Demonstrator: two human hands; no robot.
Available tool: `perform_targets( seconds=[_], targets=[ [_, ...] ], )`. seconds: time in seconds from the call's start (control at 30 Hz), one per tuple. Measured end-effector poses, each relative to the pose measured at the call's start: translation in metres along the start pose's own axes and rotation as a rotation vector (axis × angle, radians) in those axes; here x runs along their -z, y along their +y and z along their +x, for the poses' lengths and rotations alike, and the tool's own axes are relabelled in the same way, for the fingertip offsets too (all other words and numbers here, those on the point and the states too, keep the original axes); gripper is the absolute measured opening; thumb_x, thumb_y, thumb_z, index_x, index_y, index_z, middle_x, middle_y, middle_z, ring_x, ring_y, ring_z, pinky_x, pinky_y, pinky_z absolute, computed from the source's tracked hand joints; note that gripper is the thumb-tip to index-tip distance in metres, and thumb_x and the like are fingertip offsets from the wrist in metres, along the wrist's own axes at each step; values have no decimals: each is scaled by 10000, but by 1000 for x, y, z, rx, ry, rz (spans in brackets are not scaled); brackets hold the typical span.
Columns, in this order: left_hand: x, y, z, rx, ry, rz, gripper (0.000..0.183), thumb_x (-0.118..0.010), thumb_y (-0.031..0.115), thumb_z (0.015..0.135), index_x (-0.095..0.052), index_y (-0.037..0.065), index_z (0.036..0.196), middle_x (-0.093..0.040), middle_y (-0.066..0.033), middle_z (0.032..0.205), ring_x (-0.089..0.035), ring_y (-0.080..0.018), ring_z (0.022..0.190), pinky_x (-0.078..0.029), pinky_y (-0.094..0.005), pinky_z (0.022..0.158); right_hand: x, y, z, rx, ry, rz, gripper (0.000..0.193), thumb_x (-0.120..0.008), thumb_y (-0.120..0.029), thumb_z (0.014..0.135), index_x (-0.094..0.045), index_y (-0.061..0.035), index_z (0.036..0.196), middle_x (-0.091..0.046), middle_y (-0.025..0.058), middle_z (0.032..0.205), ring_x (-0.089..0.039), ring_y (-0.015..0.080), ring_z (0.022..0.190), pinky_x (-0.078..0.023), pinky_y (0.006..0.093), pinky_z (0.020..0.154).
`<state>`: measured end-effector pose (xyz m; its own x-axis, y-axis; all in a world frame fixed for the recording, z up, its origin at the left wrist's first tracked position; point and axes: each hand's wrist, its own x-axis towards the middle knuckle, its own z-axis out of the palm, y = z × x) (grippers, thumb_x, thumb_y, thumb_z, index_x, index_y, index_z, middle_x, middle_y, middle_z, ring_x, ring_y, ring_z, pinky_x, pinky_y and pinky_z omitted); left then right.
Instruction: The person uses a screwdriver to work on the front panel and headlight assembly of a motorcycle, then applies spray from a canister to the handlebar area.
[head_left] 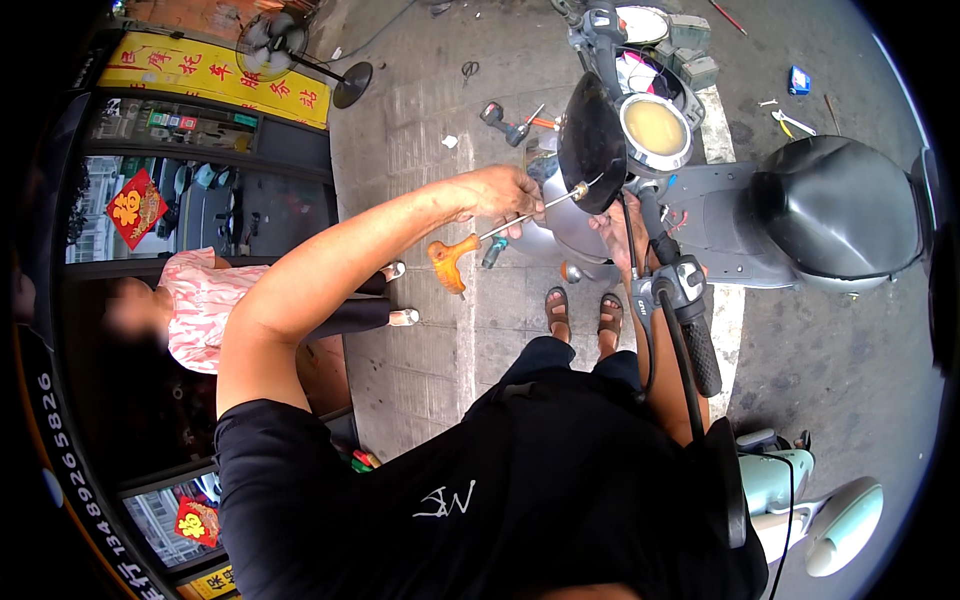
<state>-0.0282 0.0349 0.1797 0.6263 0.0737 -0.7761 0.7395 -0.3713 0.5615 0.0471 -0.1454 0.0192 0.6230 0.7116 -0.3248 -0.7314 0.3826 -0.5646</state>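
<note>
My left hand (508,196) is closed, its fingers pinching the thin shaft of a T-handle screwdriver (452,262) with an orange grip. The grip sticks out below the hand, free of the palm. Toward the shaft's other end sits a small brass-coloured piece (580,191), up against a glossy black shell (588,140) on a scooter's front. Beneath that shell my right hand (622,228) has its fingers curled; what they grip is hidden. Its forearm passes behind the handlebar grip (702,356) and cables. Beside the shell is a round chrome-rimmed dial (655,126).
The scooter's dark seat (838,205) lies to the right. A cordless drill (506,124), scissors (470,70) and pliers (792,123) lie on the pavement. A standing fan (275,45) is at far left. Another person (205,305) stands left; a pale-green scooter (790,485) is lower right.
</note>
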Motion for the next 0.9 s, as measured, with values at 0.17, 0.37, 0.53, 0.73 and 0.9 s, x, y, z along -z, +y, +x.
perform_targets(
  seconds=[0.17,0.37,0.53,0.73,0.9],
  targets=[
    [5,4,7,39,73,156,261,-659,267,855,-637,7,870,-620,-48,792,-593,-147,589,-464,-301,518,0,4,2,22,0,-4,171,-617,-238,900,-563,-83,944,-452,-47,702,-419,58,588,-381,240,566],
    [3,-1,4,-37,73,-21,291,-675,310,852,-642,24,809,-603,-45,720,-540,-124,517,-443,-260,476,0,4,1,107,30,-23,178,-617,-245,902,-565,-80,945,-453,-45,703,-420,59,590,-380,240,565],
    [4,-22,5,-136,14,-261,343,-669,350,858,-648,11,909,-619,-32,818,-559,-115,592,-472,-253,546,0,16,-26,188,79,-206,184,-616,-250,903,-566,-77,945,-454,-43,704,-421,60,592,-380,240,565],
    [-2,-42,16,-229,-48,-380,462,-606,423,891,-630,-11,1048,-651,-66,900,-609,-159,830,-471,-300,821,-34,56,-78,-86,-286,-581,358,-589,-356,918,-602,-7,996,-553,8,808,-466,86,677,-395,232,615],
    [-4,-33,37,-207,-34,-384,476,-551,434,921,-622,-9,1080,-640,-96,933,-605,-168,828,-458,-316,847,-88,63,-71,-77,-334,57,422,-548,-417,924,-534,-48,1129,-581,39,805,-506,115,648,-418,258,622]
  ],
)
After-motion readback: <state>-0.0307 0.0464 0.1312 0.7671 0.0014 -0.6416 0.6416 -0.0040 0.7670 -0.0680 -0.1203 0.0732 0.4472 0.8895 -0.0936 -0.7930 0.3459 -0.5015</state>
